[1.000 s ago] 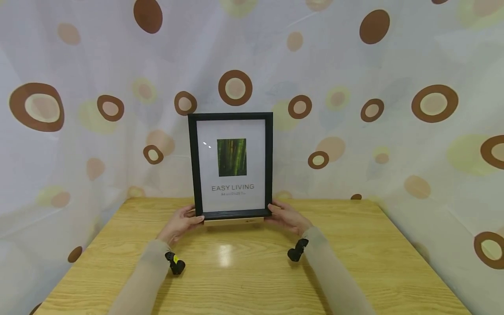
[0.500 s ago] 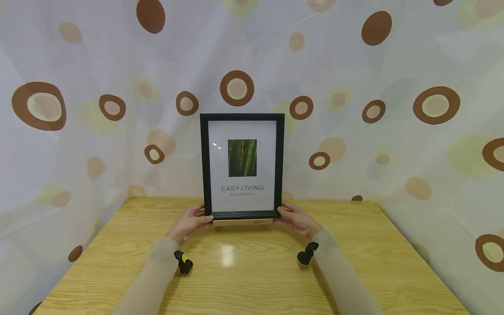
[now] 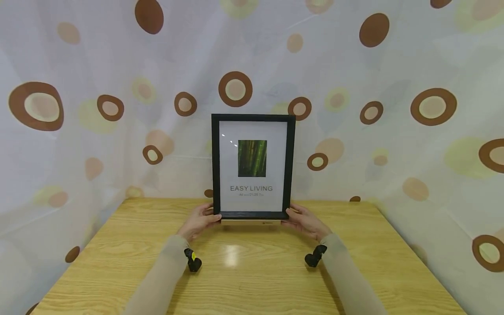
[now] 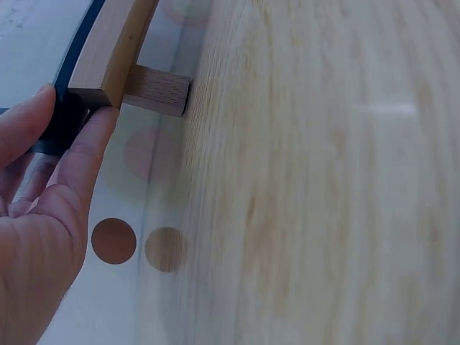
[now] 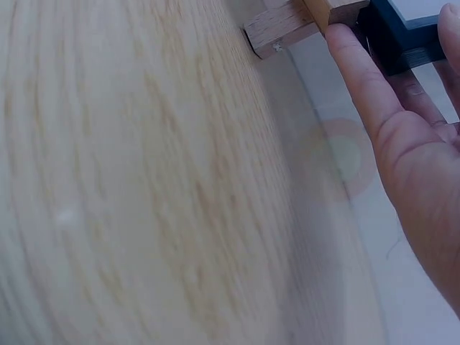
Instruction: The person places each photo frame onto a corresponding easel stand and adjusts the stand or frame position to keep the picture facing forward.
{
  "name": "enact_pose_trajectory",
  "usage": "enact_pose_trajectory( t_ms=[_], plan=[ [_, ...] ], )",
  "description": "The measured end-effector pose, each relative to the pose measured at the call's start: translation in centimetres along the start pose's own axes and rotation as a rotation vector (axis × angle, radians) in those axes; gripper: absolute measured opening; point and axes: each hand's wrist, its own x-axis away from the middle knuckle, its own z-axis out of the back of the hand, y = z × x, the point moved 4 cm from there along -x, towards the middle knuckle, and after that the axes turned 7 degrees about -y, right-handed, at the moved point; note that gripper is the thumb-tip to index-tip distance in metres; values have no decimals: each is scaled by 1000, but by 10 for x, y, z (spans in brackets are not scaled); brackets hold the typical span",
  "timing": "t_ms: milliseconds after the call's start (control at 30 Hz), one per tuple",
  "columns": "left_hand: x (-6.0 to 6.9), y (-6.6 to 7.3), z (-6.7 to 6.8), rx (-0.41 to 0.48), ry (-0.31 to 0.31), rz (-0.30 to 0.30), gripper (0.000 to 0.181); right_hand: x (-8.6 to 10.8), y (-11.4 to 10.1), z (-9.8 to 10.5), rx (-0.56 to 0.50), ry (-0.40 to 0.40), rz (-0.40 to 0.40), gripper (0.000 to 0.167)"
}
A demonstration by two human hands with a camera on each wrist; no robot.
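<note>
A black picture frame (image 3: 215, 170) stands upright, with a green bamboo print and the words EASY LIVING behind its shiny front. Beneath its lower edge runs a pale wooden ledge (image 3: 248, 222). A short wooden foot (image 4: 158, 90) sticks out from under that ledge in the left wrist view. My left hand (image 3: 198, 222) grips the lower left corner, thumb at the front and an index finger against the end of the ledge. At the lower right corner my right hand (image 3: 309, 222) holds on likewise. Most of the other fingers are hidden behind the frame.
The wood-grained table (image 3: 244, 280) stretches out below and to both sides. Behind it and along its sides hangs a pale sheet (image 3: 260, 39) with brown and beige circles. A small black camera (image 3: 193, 260) sits on the left wrist, another (image 3: 316, 256) on the right.
The picture frame and its wooden ledge have shifted steadily to the right, with both hands moving along. My grip at the two lower corners looks the same.
</note>
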Motion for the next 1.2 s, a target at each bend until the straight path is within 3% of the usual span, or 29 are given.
enact_pose_trajectory(
  t_ms=[333,567,800,1100,1200],
  plan=[
    [-8,-1,-5,7,43,47,68,5,0,4,-78,-17,31,63],
    [-13,4,-11,-52,29,-2,65,8,-3,8,-74,53,12,67],
    [-13,5,-13,-70,15,-11,61,7,-5,7,-72,18,25,63],
    [-9,7,-15,-63,5,-46,64,7,-4,7,-47,86,11,66],
    [-10,6,-16,-55,20,-25,64,8,-3,7,-52,90,10,66]
  ],
)
